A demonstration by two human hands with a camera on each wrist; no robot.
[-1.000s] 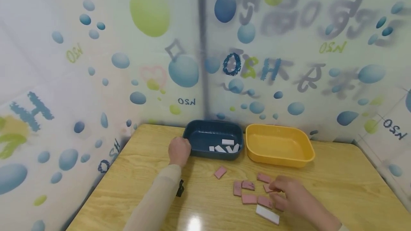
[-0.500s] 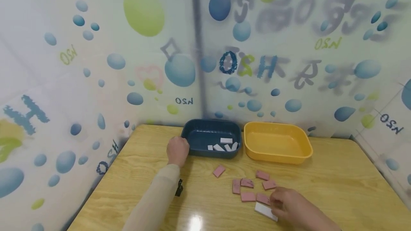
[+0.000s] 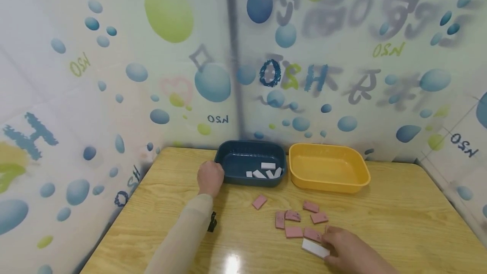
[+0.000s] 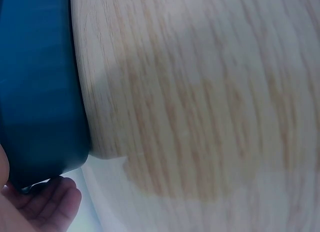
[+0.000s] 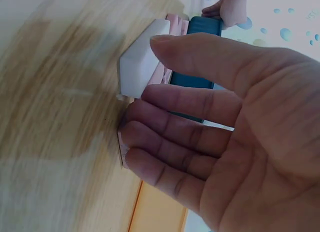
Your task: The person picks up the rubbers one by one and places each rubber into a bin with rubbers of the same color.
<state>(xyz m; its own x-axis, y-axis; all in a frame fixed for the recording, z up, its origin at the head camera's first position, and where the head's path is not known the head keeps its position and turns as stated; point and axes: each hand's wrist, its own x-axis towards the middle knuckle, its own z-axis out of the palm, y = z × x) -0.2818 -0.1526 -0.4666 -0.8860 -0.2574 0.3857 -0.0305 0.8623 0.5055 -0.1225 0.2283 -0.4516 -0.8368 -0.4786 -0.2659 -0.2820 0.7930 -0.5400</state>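
Note:
My left hand grips the left end of a dark blue tray; in the left wrist view its curled fingers reach under the tray's edge. My right hand is at the right end of a long white block lying on the table. In the right wrist view, thumb and index finger pinch this white block, and the other fingers lie beside it, over a pink piece. Several flat pink tiles lie close by, among them one tile against the block and another tile just beyond the hand.
Inside the blue tray lie several white blocks. A yellow tray stands to its right, near the patterned wall. A lone pink tile lies before the blue tray. A small black object is beside the left forearm.
My right hand has moved from the pink tiles toward me and onto the white block's right end, uncovering a tile. My left hand stays on the blue tray. The head view has shifted slightly.

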